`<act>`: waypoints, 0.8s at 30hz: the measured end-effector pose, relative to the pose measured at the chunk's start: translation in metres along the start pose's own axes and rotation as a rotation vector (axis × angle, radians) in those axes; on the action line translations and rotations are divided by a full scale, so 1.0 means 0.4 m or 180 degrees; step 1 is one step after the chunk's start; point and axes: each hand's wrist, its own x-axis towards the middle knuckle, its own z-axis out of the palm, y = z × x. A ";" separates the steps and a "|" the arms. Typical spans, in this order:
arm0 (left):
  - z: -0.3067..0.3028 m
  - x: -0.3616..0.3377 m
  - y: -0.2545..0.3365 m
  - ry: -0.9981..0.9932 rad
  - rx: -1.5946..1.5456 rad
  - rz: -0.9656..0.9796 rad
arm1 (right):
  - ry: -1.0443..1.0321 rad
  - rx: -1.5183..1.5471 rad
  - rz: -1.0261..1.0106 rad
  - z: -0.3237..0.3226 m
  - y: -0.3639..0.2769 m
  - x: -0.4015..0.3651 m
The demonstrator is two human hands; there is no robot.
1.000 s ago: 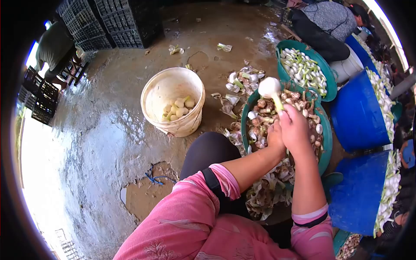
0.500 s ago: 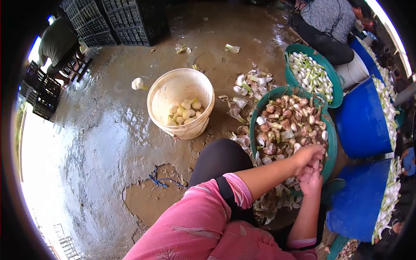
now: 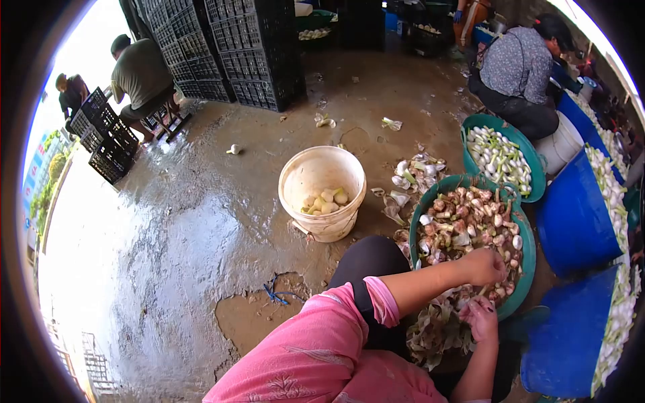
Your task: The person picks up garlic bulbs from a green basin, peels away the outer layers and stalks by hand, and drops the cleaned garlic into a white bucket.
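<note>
My left hand (image 3: pixel 485 266) reaches across over a green tub (image 3: pixel 529 269) of garlic bulbs (image 3: pixel 463 215), brownish and unpeeled with some white ones. Its fingers curl downward, and whatever they grip is hidden. Just below, at the tub's near rim, my right hand (image 3: pixel 480 318) has its fingers bent together. A small pale piece, perhaps garlic stem or skin, shows by its fingertips, too small to name. The hands are a short gap apart. Loose garlic skins (image 3: pixel 433 332) are heaped beside the tub, close to my right hand.
A white bucket (image 3: pixel 322 232) with peeled garlic stands left of the tub. Blue drums (image 3: pixel 578 215) and another green tub (image 3: pixel 541 185) of white garlic are at right. A seated person (image 3: pixel 521 67) works beyond. Stacked black crates (image 3: pixel 248 60) and two people are at back left.
My hands were together over the tub and are now apart, the right one lower and nearer me. The head view has tilted up and turned left, showing more of the background.
</note>
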 end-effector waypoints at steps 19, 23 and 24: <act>-0.255 -0.349 0.545 0.1120 0.0682 0.4083 | 0.0716 -0.1471 -0.5252 0.068 -0.579 -0.524; -0.241 -0.360 0.591 0.1116 0.0771 0.4517 | 0.0782 -0.2240 -0.6144 0.076 -0.637 -0.609; -0.242 -0.365 0.598 0.1106 0.0795 0.4580 | 0.0801 -0.2384 -0.6290 0.080 -0.648 -0.622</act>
